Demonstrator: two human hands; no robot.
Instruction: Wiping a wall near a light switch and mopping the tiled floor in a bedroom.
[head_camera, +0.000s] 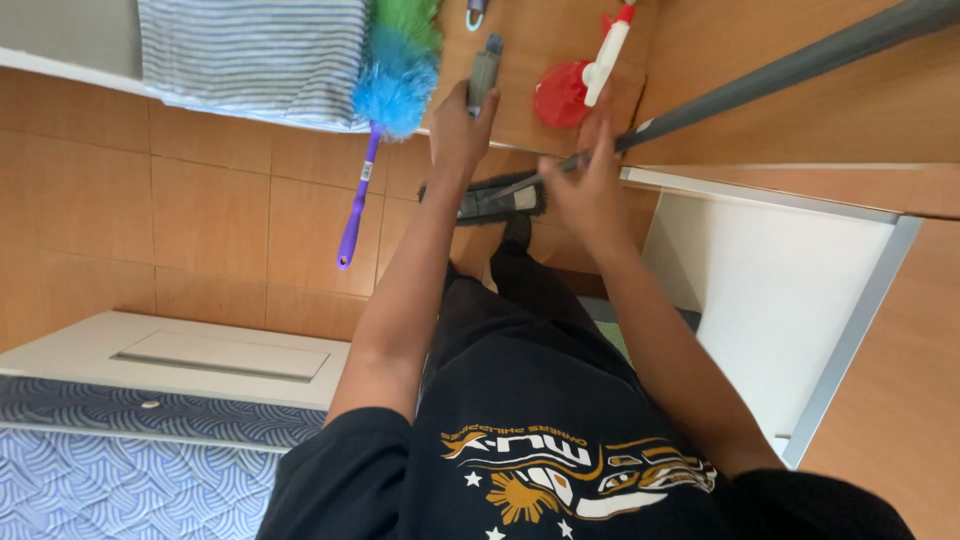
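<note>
Head view, looking down past a black printed shirt (540, 440) to both arms. Left hand (462, 125) curled around the lower end of a grey brush handle (484, 72), fingers closed on it. Right hand (590, 185) pinching the thin metal neck where a long grey mop pole (800, 65) meets its flat dark mop head (495, 198); fingers pressed together on the joint. Mop head just below the left hand and beside the right hand, between the two wrists; pole running up and away from the right hand. Red spray bottle (570, 85) just above the right hand, not touched. Blue-green duster with purple handle (385, 100) beside the left hand, apart from it. Striped cloth (250, 55) farther out past the duster.
</note>
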